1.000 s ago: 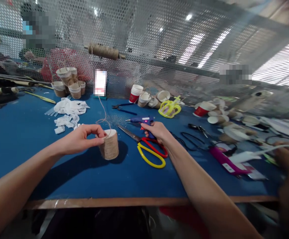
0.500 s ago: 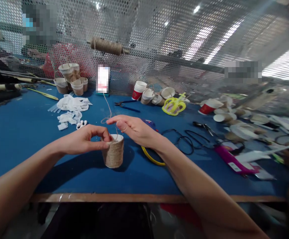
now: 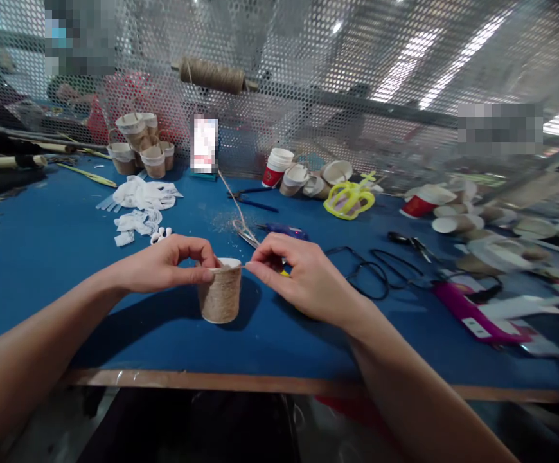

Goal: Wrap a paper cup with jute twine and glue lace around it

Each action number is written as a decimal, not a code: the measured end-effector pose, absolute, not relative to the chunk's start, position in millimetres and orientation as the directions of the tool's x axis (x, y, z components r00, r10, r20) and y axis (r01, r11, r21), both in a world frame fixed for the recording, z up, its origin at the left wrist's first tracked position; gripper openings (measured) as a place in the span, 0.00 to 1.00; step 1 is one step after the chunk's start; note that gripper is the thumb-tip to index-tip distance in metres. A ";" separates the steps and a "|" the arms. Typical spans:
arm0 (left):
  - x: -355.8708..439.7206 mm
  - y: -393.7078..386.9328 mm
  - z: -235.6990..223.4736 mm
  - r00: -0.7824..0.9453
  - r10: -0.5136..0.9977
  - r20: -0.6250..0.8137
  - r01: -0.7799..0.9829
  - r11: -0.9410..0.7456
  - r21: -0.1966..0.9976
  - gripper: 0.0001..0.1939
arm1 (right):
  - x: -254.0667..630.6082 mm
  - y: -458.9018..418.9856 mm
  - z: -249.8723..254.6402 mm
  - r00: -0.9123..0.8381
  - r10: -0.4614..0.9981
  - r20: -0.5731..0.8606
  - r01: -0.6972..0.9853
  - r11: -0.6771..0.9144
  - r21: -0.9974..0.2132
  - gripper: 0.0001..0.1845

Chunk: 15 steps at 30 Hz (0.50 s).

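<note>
Right hand [image 3: 303, 275] let go of the glue gun [image 3: 286, 231] and is now pinching the twine [image 3: 232, 196], while the left hand [image 3: 173, 262] still grips the cup [image 3: 220, 297] by its rim on the desk [image 3: 164, 350].

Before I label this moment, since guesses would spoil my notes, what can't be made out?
In the head view:
Yellow-handled metal scissors: handles mostly hidden by the right hand.
Brown twine-wrapped white cup: inner bottom hidden by near wall and left hand.
Bright white upright screen: content blocked by pixelation.
</note>
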<state>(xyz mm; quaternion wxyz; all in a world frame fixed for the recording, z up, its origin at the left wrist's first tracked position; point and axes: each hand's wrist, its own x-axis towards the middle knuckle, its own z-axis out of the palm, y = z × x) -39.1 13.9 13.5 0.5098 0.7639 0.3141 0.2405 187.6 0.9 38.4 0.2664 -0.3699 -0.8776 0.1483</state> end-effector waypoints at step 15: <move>-39.5 11.5 14.5 0.725 0.687 0.039 0.096 -0.157 0.983 0.03 | 192.1 1.2 25.0 -0.512 0.826 0.236 0.543 0.523 -0.657 0.03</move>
